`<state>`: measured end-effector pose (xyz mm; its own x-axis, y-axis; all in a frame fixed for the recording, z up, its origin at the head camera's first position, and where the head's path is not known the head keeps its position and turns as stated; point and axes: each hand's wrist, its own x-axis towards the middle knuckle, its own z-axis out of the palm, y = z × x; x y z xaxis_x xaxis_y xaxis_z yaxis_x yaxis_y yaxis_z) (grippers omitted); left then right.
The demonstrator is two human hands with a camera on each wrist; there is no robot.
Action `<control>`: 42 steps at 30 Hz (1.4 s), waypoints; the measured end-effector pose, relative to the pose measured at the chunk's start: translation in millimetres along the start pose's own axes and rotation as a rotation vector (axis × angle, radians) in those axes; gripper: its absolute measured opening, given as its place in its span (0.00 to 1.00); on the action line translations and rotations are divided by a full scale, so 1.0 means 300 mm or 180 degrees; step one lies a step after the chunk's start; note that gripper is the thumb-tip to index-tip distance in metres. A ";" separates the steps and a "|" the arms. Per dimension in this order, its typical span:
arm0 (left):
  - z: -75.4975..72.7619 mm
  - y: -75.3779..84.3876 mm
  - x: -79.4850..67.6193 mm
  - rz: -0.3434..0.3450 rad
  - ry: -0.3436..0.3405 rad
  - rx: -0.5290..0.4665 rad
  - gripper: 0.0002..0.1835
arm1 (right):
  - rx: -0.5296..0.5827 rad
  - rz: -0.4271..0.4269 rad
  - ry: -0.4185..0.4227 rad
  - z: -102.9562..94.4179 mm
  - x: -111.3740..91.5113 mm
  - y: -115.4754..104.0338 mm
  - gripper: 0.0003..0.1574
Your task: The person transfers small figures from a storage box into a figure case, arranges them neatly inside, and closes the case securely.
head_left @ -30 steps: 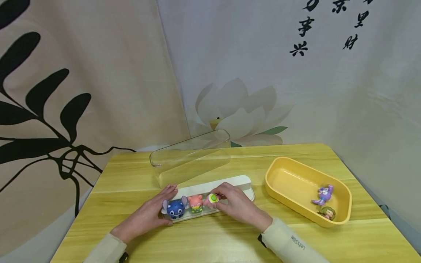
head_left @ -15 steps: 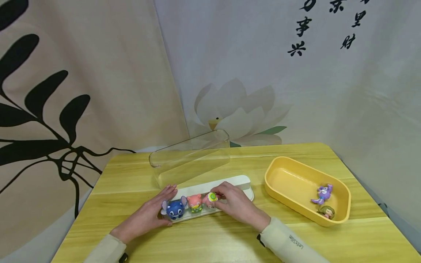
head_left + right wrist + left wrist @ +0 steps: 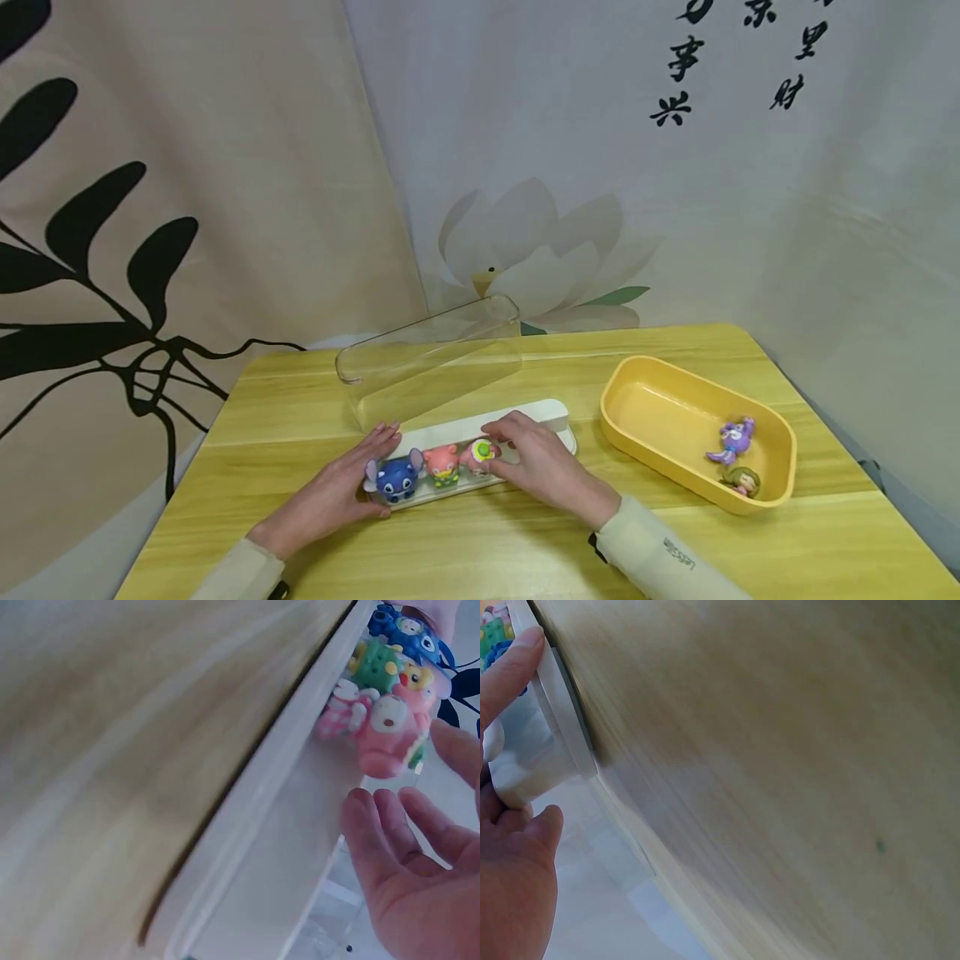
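Note:
A white narrow display base [image 3: 551, 414] lies on the wooden table. On it, from left to right, stand a blue big-eared figurine [image 3: 396, 480], a pink and green figurine [image 3: 442, 465] and a pink figurine with a yellow-green top [image 3: 478, 454]. My left hand [image 3: 337, 492] grips the base's left end; its thumb [image 3: 517, 664] presses near the front edge. My right hand [image 3: 543, 467] is around the pink figurine at the row's right. In the right wrist view a gap shows between that figurine and several fingers [image 3: 364, 817], with one fingertip right beside its head.
A clear cover [image 3: 435, 358] lies behind the base. To the right is a yellow tray [image 3: 637, 425] holding a purple figurine [image 3: 731, 442] and a green-haired figurine [image 3: 741, 481]. A patterned curtain [image 3: 562, 125] hangs behind the table.
The whole view shifts slightly left. Both hands keep nearly the same places at the base, and the three figurines stay in their row; the right fingertips have eased slightly from the pink figurine.

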<state>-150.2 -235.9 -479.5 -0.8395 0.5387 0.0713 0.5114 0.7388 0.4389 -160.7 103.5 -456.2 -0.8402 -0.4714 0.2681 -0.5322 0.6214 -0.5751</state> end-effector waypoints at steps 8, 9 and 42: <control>-0.004 0.005 -0.008 -0.0043 0.0016 -0.0002 0.56 | -0.0255 -0.0135 0.0182 -0.093 -0.034 -0.014 0.28; -0.004 0.005 -0.009 -0.0046 0.0019 -0.0006 0.56 | -0.0260 -0.0150 0.0212 -0.110 -0.041 -0.013 0.29; -0.002 0.009 0.002 -0.0012 0.0017 0.0020 0.56 | -0.0850 0.0780 0.0521 -0.482 -0.352 0.236 0.42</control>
<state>-149.3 -233.8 -477.7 -0.8423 0.5338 0.0746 0.5094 0.7434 0.4334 -124.7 287.8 -413.3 -0.9397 -0.1964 0.2800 -0.3042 0.8541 -0.4218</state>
